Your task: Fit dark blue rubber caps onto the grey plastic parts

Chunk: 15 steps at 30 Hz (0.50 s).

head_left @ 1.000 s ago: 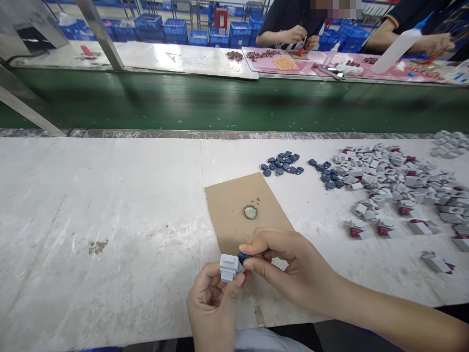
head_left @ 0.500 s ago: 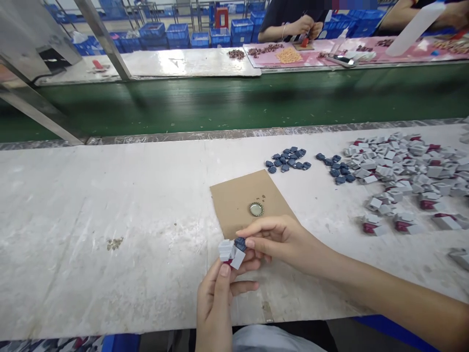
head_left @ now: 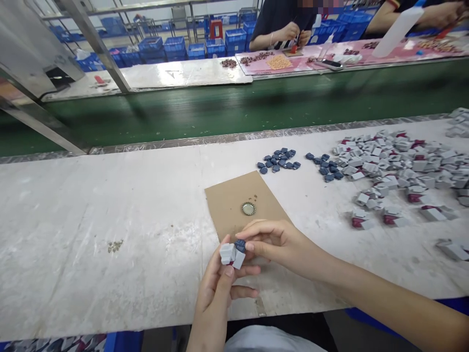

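My left hand point(head_left: 220, 286) grips a small light-grey plastic block point(head_left: 229, 254) between thumb and fingers, just above the table's near edge. My right hand point(head_left: 282, 242) pinches a small dark-blue cap point(head_left: 240, 245) against the top of that block. Both hands meet at the lower end of a brown cardboard sheet point(head_left: 234, 198), which carries a metal bottle cap point(head_left: 248, 209). Several loose dark-blue caps point(head_left: 278, 160) lie beyond the cardboard. A large heap of grey blocks point(head_left: 399, 166), some with dark-red parts, covers the table to the right.
The white worktable point(head_left: 91, 220) runs left to right, with a green conveyor belt point(head_left: 220, 107) behind it. Across the belt, other people's hands work over a pink mat point(head_left: 351, 51). Blue crates point(head_left: 176, 44) stand at the back. A slanted metal frame point(head_left: 40, 122) rises at left.
My hands stay joined on the block and cap; the left hand has turned the grey block. The view has shifted slightly, so the table items sit a little further left and higher.
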Each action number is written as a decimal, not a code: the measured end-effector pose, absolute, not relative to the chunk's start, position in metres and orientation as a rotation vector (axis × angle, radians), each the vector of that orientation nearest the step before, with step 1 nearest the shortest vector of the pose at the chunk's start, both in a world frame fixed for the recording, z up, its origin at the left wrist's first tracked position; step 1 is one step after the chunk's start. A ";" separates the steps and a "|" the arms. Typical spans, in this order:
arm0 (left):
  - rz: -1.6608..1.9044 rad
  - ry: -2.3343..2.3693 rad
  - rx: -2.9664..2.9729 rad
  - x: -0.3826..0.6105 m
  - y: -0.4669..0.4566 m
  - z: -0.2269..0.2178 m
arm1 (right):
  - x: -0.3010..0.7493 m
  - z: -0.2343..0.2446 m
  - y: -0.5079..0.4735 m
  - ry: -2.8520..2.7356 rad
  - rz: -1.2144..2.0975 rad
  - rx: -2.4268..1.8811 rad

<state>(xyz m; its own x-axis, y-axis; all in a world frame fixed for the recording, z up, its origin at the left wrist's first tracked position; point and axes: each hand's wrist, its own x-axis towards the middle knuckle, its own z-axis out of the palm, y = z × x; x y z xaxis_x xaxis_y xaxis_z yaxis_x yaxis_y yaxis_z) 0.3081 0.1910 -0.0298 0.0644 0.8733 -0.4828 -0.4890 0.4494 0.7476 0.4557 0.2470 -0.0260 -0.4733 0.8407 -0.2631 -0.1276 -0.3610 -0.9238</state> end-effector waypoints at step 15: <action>1.131 1.387 0.572 0.315 0.174 -0.037 | 0.443 -0.036 0.229 -1.290 1.635 -1.060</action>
<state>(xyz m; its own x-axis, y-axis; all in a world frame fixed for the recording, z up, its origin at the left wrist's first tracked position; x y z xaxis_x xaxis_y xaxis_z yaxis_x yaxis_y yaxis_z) 0.3148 0.1740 -0.0374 -0.1825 0.8664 -0.4647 -0.2808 0.4070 0.8692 0.4434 0.2287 -0.0361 -0.3450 0.9282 -0.1396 -0.0803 -0.1773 -0.9809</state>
